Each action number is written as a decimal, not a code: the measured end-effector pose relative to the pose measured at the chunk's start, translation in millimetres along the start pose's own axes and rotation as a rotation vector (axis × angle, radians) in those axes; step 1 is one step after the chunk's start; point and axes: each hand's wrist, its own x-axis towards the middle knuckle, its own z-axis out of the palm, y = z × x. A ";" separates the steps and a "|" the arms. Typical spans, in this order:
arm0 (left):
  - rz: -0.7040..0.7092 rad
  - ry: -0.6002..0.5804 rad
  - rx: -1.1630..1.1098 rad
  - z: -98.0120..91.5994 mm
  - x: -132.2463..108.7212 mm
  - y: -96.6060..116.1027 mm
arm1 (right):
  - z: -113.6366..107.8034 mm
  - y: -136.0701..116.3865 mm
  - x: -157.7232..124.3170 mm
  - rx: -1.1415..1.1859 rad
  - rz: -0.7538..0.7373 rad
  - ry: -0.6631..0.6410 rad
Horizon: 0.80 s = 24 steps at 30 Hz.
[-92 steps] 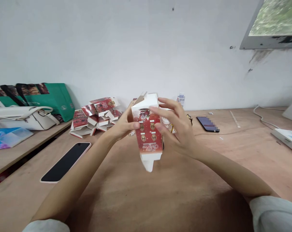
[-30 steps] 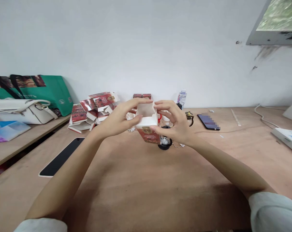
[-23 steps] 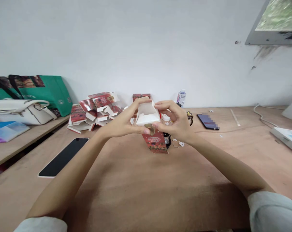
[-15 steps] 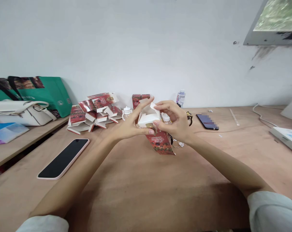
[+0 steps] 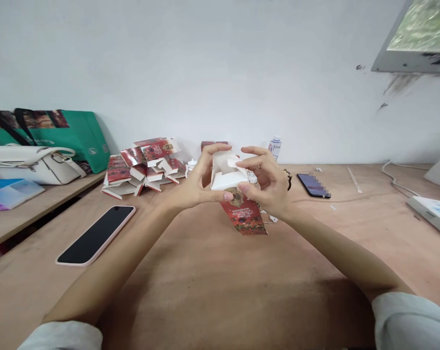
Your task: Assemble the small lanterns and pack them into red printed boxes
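A red printed carton [image 5: 242,214] with white inner flaps is held up over the middle of the wooden table, its open end towards me. My left hand [image 5: 200,182] grips its left side, thumb along the lower edge and fingers behind. My right hand [image 5: 267,184] holds the right side, thumb on the lower edge and a finger at a white inner flap [image 5: 234,164]. Partly hidden behind my hands are a small white bottle [image 5: 191,165] and another red box [image 5: 215,144].
Red cartons [image 5: 150,163] are piled at the back left. A pink-edged phone [image 5: 96,236] lies at left, a dark phone [image 5: 312,185] at right. A clear bottle [image 5: 275,147] stands by the wall. White handbag [image 5: 34,165] and green bag [image 5: 83,138] are far left.
The carton's opening shows wider between my hands. My right index finger has lifted away from the flap. The view has shifted slightly.
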 end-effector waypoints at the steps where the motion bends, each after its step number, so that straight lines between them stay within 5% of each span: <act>1: -0.019 -0.012 -0.023 -0.5 0.1 -0.1 | 0.1 1.7 -0.5 -0.017 -0.015 -0.002; 12: -0.155 -0.102 -0.175 3.4 -0.2 -10.3 | 1.7 8.3 -3.7 -0.148 -0.074 0.075; 20: -0.024 0.264 -0.194 37.1 -3.5 -23.6 | 2.0 9.4 -4.1 -0.152 -0.117 0.208; 24: 0.023 0.243 0.015 32.2 -2.4 -17.5 | 0.5 8.9 -1.3 -0.093 -0.055 0.229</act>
